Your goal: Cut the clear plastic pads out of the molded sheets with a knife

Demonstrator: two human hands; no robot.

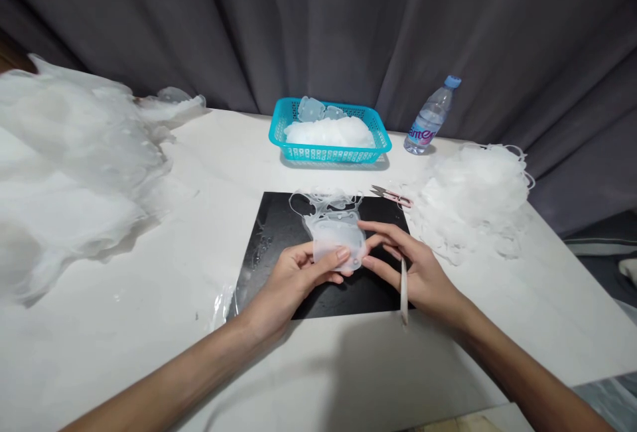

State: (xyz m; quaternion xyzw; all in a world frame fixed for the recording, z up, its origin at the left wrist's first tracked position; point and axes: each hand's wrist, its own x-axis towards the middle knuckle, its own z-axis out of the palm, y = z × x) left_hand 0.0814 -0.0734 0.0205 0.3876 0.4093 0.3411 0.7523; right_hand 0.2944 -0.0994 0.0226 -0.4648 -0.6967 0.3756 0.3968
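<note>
My left hand [303, 276] grips a frosted, translucent flexible sheet piece [331, 241] with rounded corners and small holes, its thumb pressed on the face. At that piece's right edge are the thumb and fingertips of my right hand [413, 263]. A thin pale stick-like tool [404, 292] is tucked in the right hand and points down toward the table; its exact kind is unclear. Just beyond lies a similar clear piece [341, 217] with stringy translucent offcuts [333, 200]. All this is over a black mat [279, 219].
A turquoise basket [331, 153] of translucent pieces stands at the back. Right of it are a water bottle [428, 120], small pink-handled thread snips [393, 196] and a heap of clear scraps [472, 193]. A large pile of translucent sheets [74, 180] covers the table's left side.
</note>
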